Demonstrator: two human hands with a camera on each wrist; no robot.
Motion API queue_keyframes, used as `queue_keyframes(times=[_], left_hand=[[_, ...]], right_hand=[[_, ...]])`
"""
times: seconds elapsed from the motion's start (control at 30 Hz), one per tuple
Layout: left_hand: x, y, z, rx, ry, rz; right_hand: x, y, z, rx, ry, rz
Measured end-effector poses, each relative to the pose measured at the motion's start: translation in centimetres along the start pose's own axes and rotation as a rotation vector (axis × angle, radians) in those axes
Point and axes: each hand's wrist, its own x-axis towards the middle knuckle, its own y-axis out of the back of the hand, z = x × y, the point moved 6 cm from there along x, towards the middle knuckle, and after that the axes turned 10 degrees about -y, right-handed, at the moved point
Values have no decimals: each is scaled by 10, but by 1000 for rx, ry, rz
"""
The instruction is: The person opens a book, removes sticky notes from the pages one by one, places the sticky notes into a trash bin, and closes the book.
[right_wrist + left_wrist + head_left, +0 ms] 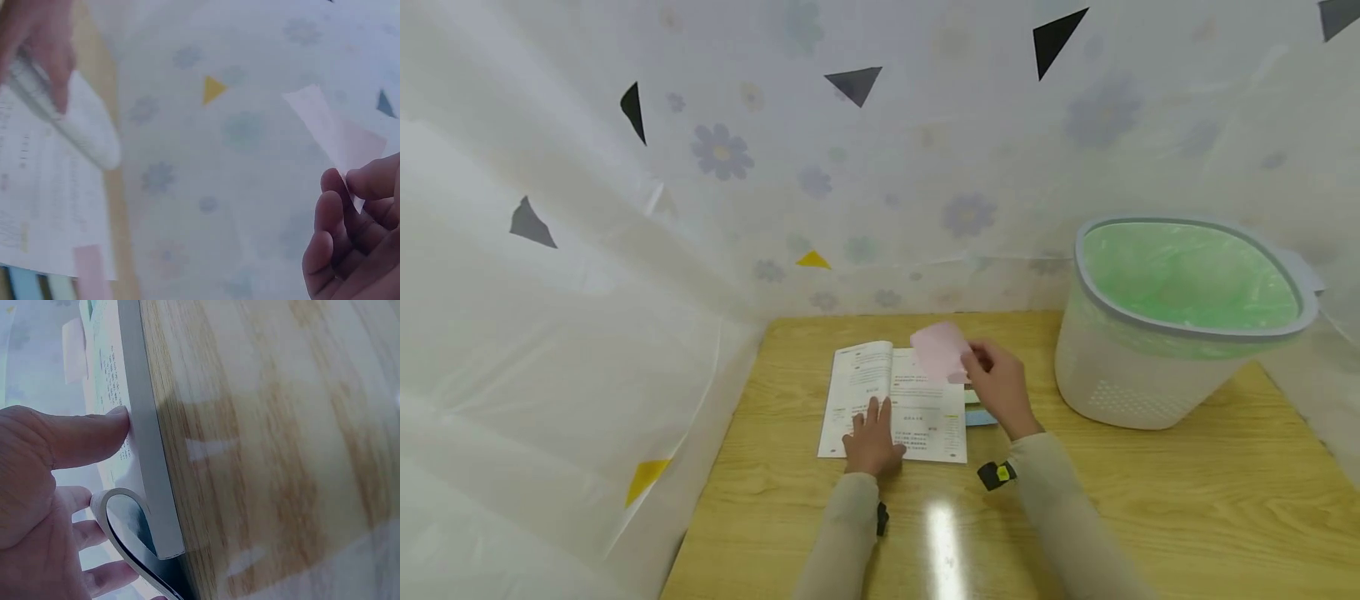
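An open book [925, 425] with printed pages lies on the wooden table. My left hand [872, 442] rests on it near the spine, fingers spread over the left pages. The thumb touches the page close to the book's lower edge in the left wrist view, where the pages on the other side curve up. Between thumb and index finger, my right hand [1000, 387] pinches a pink slip of paper [938, 350], held above the upper right page. Seen from the right wrist, the slip [350, 134] is creased. Blue [24, 284], pale green [61, 286] and pink [92, 272] strips stick out from the right page edge.
A white bin [1120, 379] with a grey rim and green lining stands at the right of the table [775, 500]. Behind, a flowered plastic sheet [887, 192] hangs at the table's far edge, with more plastic along the left side.
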Motion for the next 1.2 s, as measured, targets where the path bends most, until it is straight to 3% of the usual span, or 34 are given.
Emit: queue_keyframes(times=[0.1, 0.23, 0.37, 0.47, 0.6, 0.7, 0.87, 1.2], left_hand=[[-2, 1, 0, 0, -8, 2], [-3, 5, 1, -6, -15, 11], [-1, 6, 1, 18, -7, 11], [0, 5, 1, 45, 5, 13], [0, 3, 4, 82, 18, 29], [-2, 3, 5, 68, 27, 40], [-7, 6, -2, 15, 36, 49], [-10, 14, -10, -25, -6, 108]], right_hand=[[-2, 37, -27, 48, 77, 118], [-6, 91, -58, 119, 246, 334], [-9, 141, -73, 131, 362, 524], [-6, 174, -69, 138, 327, 604], [2, 214, -50, 202, 169, 697], [7, 237, -36, 187, 84, 779], [12, 251, -22, 47, 43, 849], [19, 237, -14, -11, 136, 790]])
